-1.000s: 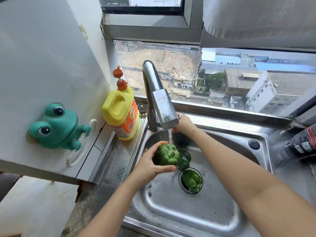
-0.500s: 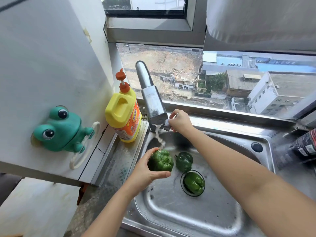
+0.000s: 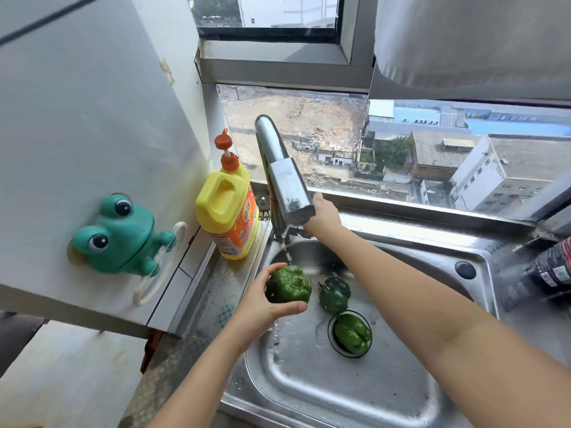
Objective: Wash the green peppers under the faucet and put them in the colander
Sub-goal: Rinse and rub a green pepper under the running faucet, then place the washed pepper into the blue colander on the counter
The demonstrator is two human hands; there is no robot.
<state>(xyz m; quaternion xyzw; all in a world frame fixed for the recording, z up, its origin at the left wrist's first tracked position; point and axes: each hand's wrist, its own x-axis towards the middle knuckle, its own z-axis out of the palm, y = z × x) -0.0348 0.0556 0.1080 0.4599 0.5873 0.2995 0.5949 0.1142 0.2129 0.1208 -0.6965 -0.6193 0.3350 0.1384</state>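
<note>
Left hand (image 3: 262, 304) grips a green pepper (image 3: 289, 284) from the left; a thin water stream from the faucet (image 3: 282, 177) hits its top. Right hand (image 3: 324, 211) reaches behind the faucet head, fingers hidden. In the sink (image 3: 309, 387): a darker pepper (image 3: 334, 295) just right of the held one, and a third pepper (image 3: 352, 333) sitting in the drain opening. Yellow detergent bottle (image 3: 227, 211) left of the faucet. Green frog holder (image 3: 117, 233) on the wall.
</note>
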